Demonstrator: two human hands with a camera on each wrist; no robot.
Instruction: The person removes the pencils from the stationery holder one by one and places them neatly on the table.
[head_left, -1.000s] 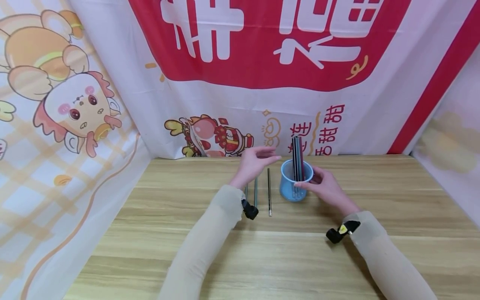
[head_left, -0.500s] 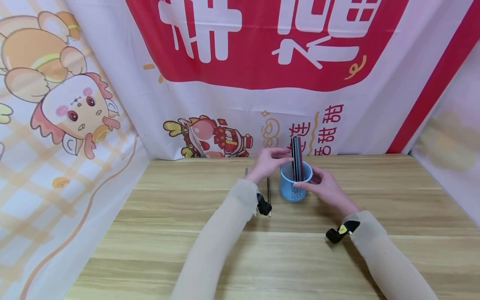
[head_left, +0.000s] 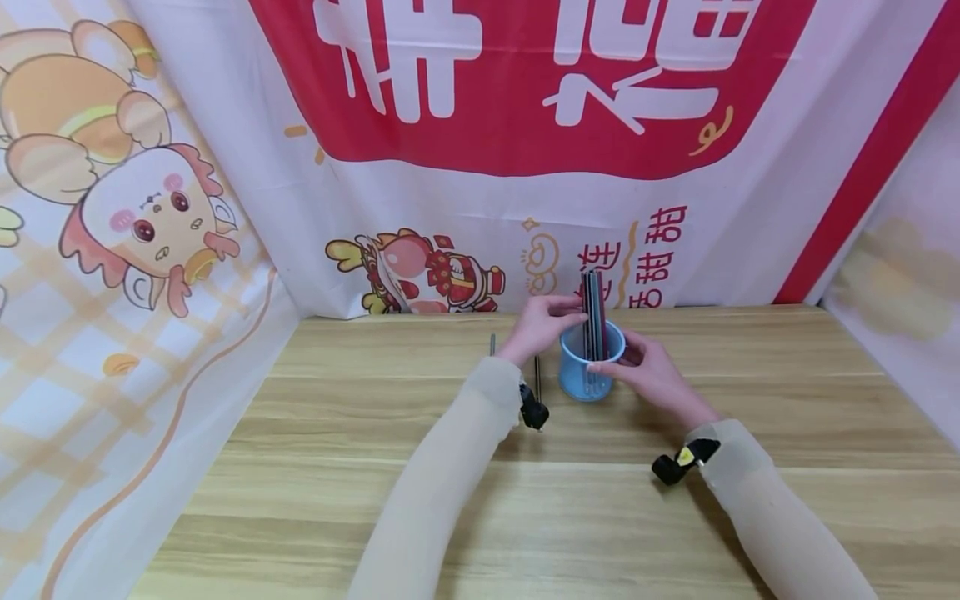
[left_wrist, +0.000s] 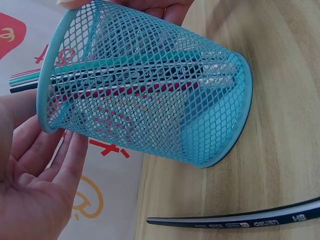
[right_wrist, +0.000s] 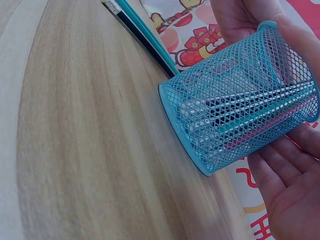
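Observation:
A light-blue mesh pencil cup (head_left: pixel 581 385) stands upright on the table with several pencils (head_left: pixel 594 310) in it, black, grey, teal and dark red. My right hand (head_left: pixel 651 375) grips its right side, the thumb over the near rim and the fingers behind. From the left, my left hand (head_left: pixel 536 325) reaches over the rim and pinches at the upright pencils. Its fingertips are hidden behind them and the mesh. On the wood lie a black HB pencil (left_wrist: pixel 250 221) and a teal pencil (right_wrist: pixel 152 37), partly covered by my left arm in the head view.
The wooden table (head_left: pixel 637 533) meets a printed white-and-red cloth (head_left: pixel 517 200) just behind the cup. Another patterned cloth (head_left: pixel 135 400) hangs along the left side. A small black camera (head_left: pixel 671 468) is strapped to my right wrist, and another (head_left: pixel 534 410) to my left.
My left hand has moved right, without a pencil in it, from above the lying pencils to the upright pencils, then stayed there. My right hand and the cup have kept their place.

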